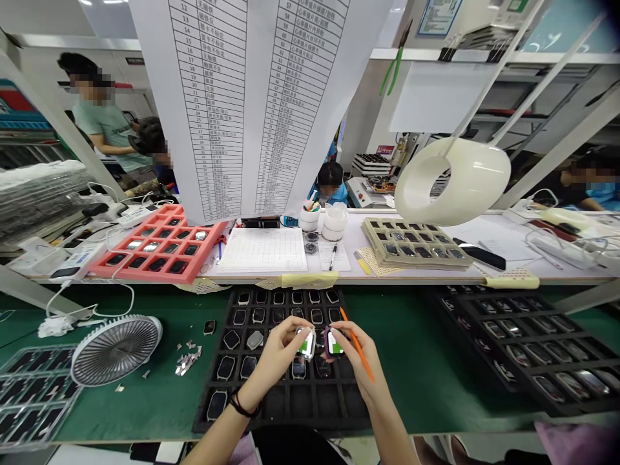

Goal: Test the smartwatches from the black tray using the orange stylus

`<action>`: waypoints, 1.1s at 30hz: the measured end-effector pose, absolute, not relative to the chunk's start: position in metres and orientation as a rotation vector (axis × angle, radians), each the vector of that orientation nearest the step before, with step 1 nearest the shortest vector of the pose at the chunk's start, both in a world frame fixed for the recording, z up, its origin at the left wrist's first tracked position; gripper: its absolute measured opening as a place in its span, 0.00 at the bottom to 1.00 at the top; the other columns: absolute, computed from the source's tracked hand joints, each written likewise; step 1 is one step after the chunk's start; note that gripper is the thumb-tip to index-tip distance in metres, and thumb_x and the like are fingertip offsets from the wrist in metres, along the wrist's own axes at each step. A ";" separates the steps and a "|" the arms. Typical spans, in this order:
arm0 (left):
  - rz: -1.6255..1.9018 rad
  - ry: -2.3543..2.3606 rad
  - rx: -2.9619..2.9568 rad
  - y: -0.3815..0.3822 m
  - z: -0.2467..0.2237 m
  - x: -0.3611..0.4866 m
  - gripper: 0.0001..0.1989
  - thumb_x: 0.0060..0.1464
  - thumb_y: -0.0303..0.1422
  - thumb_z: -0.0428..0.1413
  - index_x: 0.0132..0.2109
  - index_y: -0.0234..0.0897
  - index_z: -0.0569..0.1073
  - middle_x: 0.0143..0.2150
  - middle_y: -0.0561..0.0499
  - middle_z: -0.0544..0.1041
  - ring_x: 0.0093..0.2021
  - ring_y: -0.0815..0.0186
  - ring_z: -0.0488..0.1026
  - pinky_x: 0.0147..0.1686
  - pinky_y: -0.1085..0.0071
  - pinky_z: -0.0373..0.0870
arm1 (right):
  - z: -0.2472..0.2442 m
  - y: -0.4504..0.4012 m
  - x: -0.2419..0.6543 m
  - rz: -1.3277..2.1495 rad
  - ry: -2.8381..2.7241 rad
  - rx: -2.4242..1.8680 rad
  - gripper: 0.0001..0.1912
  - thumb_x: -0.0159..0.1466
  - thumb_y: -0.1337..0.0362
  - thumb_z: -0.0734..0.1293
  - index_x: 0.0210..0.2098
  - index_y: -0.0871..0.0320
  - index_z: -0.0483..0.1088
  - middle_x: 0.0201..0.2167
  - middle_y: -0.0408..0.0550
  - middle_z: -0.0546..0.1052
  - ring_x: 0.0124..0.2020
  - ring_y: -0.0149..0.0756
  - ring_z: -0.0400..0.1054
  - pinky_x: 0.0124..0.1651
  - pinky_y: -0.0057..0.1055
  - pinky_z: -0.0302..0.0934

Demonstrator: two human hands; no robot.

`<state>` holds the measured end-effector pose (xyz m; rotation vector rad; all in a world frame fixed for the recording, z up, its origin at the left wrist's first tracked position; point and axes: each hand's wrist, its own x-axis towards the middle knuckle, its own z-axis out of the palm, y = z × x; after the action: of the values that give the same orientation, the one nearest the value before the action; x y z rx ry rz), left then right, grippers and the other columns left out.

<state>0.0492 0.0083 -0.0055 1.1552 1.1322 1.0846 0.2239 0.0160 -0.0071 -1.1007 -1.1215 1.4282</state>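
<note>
Over a black foam tray (pixel 271 403) my left hand (pixel 285 342) grips a silver smartwatch body (pixel 307 343), its screen lit white and green. Beside it, my right hand (pixel 357 352) holds a darker, purplish smartwatch body (pixel 333 343) with a similar lit screen. An orange stick-like tool (pixel 357 344) is also tucked in the right hand, slanting across the fingers. The two watches are close together but apart. Several strapless watches with dark screens sit in the tray's compartments beneath, partly covered by my hands.
A grey fan (pixel 116 352) and small silvery scraps (pixel 188 360) lie left of the tray. More black trays (pixel 527 342) of watches stand right. On the shelf are a red tray (pixel 159 245), a beige tray (pixel 416 245) and paper (pixel 264 250). A printed sheet (pixel 261 110) hangs ahead.
</note>
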 end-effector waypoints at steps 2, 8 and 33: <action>1.075 1.135 1.164 0.009 -0.006 0.049 0.20 0.53 0.50 0.56 0.39 0.34 0.72 0.27 0.53 0.68 0.25 0.70 0.65 0.20 0.77 0.67 | -0.008 0.016 0.224 1.423 -1.122 -1.113 0.11 0.57 0.54 0.71 0.33 0.54 0.73 0.29 0.44 0.72 0.27 0.34 0.70 0.27 0.28 0.69; 1.076 1.121 1.192 0.009 -0.006 0.050 0.19 0.53 0.47 0.57 0.41 0.34 0.71 0.29 0.54 0.67 0.25 0.71 0.64 0.22 0.76 0.68 | -0.014 0.019 0.224 1.501 -1.106 -1.100 0.15 0.54 0.54 0.73 0.36 0.55 0.73 0.33 0.45 0.72 0.27 0.35 0.71 0.28 0.32 0.71; 1.082 1.174 1.170 0.011 -0.007 0.052 0.18 0.51 0.47 0.58 0.38 0.35 0.71 0.27 0.54 0.67 0.25 0.71 0.63 0.19 0.78 0.64 | -0.019 0.018 0.221 1.483 -1.110 -1.134 0.16 0.55 0.51 0.72 0.34 0.56 0.71 0.33 0.46 0.73 0.23 0.36 0.71 0.23 0.31 0.69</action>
<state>0.0517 0.0109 -0.0073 1.1697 1.1736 1.0825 0.2211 0.0183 -0.0187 -1.1344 -1.1102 1.4826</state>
